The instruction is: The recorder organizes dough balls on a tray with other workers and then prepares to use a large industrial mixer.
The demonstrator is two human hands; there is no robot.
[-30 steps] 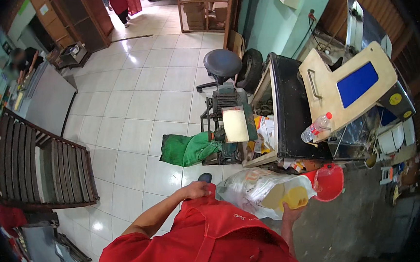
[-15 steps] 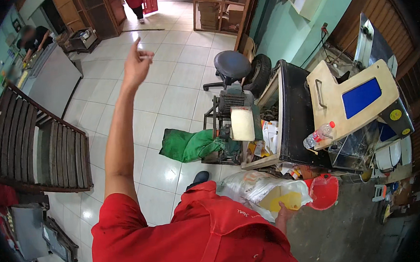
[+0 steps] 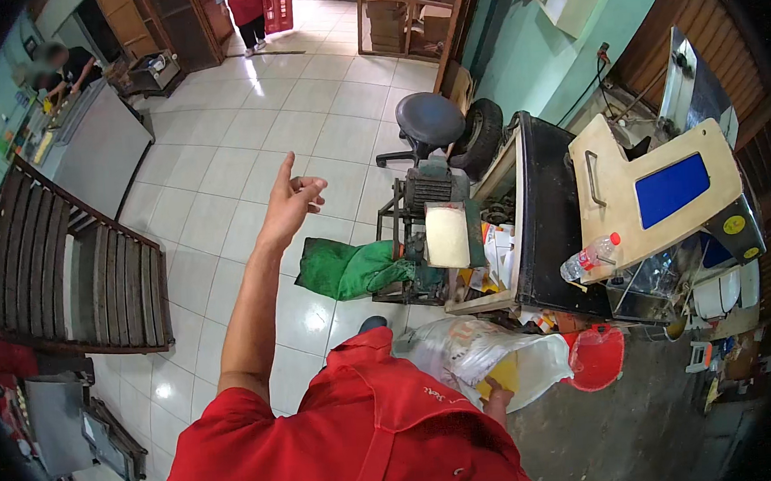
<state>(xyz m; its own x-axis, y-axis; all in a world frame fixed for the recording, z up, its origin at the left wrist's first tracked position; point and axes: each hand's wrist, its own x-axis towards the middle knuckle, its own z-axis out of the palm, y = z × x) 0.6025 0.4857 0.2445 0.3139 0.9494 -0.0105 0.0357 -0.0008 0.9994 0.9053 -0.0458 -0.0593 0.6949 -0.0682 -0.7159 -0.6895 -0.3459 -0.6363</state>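
My left hand [image 3: 290, 207] is raised over the tiled floor, its index finger stretched out and the other fingers loosely bent, with nothing held. At the mouth of a white woven sack [image 3: 541, 361], my right hand [image 3: 497, 397] is partly closed against something yellow [image 3: 505, 371]. Whether it grips that yellow thing or the sack's rim I cannot make out. The sack lies tilted, its mouth facing right. Touching its mouth is a red bucket [image 3: 598, 358]. Beyond the sack stands a machine with a motor [image 3: 433, 188] and a pale, cream-coloured block [image 3: 447, 235].
A green cloth [image 3: 343, 268] lies beside the machine. Behind it stand a round stool [image 3: 429, 117] and a tyre [image 3: 478, 136]. On the right, a black cabinet [image 3: 548, 202] supports a wooden panel and a plastic bottle [image 3: 591, 258]. A slatted wooden rack [image 3: 33, 256] stands left. People are farther back.
My left hand has come down and nearer, its fingers bending more. My right hand has moved left at the sack's mouth. The far person in red has walked closer with a red crate.
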